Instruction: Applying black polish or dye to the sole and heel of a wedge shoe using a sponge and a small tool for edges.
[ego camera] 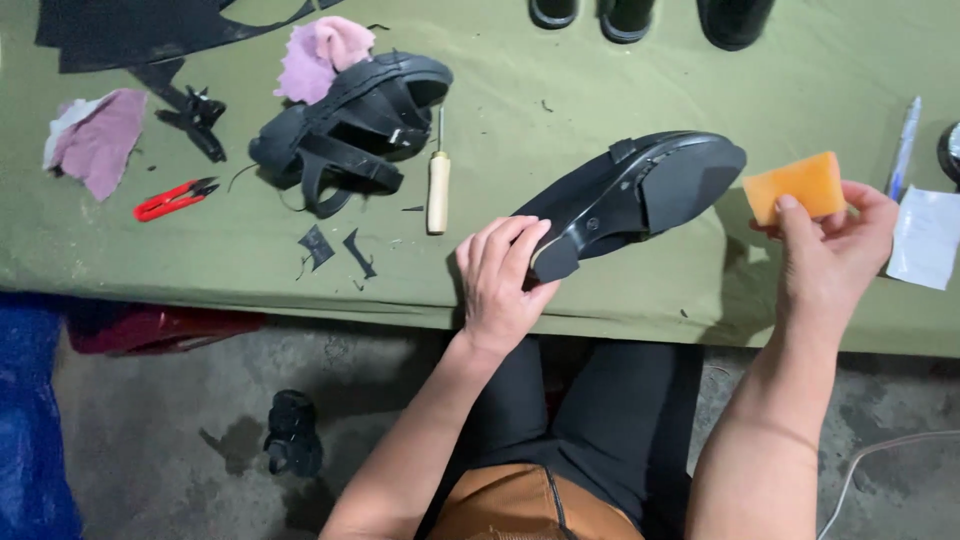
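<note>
A wooden-handled awl (pixel 438 190), red snips (pixel 176 199) and pink cloths (pixel 322 56) lie on the green table (pixel 820 70).

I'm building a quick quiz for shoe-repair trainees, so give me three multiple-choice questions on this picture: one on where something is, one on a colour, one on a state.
1. Where does the wooden-handled awl lie?
A. On the floor
B. On the green table, between the two black shoes
C. In the right hand

2. What colour is the block held in the right hand?
A. Orange
B. Blue
C. White

3. How is the black shoe in the left hand held?
A. Upright, sole on the table
B. Inside a box
C. Turned over, sole facing up, gripped at the heel

Answers:
1 B, the awl rests on the table cloth beside the strappy black sandal.
2 A, the block between the fingers is plainly orange.
3 C, the sole and heel face the camera, fingers around the heel.
</note>
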